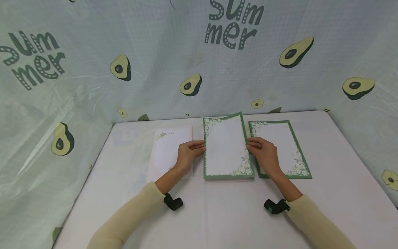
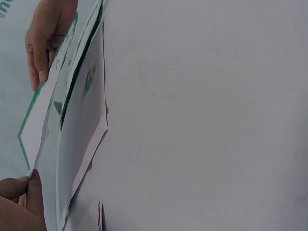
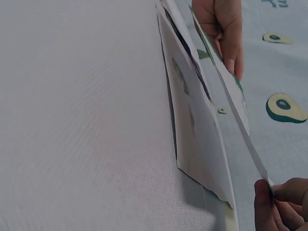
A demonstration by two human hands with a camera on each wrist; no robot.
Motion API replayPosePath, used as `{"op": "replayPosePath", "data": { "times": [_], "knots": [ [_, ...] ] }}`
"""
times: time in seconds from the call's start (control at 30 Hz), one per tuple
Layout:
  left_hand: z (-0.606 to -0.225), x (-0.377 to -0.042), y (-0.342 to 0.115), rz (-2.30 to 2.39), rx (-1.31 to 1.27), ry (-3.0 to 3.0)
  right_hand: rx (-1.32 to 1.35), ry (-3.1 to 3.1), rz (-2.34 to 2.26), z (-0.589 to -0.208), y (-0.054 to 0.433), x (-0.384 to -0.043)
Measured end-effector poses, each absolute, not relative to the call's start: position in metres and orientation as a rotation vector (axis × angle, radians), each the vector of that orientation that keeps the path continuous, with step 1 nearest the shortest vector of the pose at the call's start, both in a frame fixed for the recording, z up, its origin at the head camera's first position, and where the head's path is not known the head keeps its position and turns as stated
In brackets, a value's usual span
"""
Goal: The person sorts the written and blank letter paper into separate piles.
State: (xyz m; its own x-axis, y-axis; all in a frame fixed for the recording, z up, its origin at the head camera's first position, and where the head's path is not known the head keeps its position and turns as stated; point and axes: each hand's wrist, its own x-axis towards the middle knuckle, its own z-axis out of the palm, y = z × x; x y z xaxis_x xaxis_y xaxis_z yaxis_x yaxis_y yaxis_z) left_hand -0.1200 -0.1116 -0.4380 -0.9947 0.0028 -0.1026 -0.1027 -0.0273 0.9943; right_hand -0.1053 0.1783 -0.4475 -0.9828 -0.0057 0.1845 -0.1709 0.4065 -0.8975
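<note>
Between both hands is a sheet of paper [image 1: 227, 148] with a green border and pale flowers in its corners. My left hand [image 1: 186, 155] pinches its left edge between thumb and fingers, and my right hand [image 1: 265, 154] pinches the right edge. The wrist views show the sheet raised above other papers [image 2: 84, 130] lying on the table; from the head it covers most of them. To the right lies a matching green-bordered sheet [image 1: 276, 141], partly behind my right hand. On the left is a whitish sheet [image 1: 166, 148] with a small floral print, partly overlapped by my left hand.
A white-covered table [image 1: 236, 221] extends toward me and to both sides. Behind it hangs a pale curtain [image 1: 155, 45] printed with avocados and lettering. Black wrist devices [image 1: 174, 203] sit at both sleeve cuffs.
</note>
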Motion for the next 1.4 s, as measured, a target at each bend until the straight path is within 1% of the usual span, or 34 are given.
{"op": "replayPosePath", "data": {
  "times": [0.73,0.93,1.4],
  "knots": [
    [-0.438,-0.122,-0.085,2.28,-0.059,2.028,0.063,-2.494,1.553,-0.441,0.203,-0.1],
    [-0.434,-0.124,-0.076,2.293,-0.066,1.975,0.043,-2.447,1.598,-0.44,0.211,-0.099],
    [-0.434,-0.123,-0.055,2.324,0.024,1.87,0.034,-2.398,1.634,-0.442,0.231,-0.097]
  ]
}}
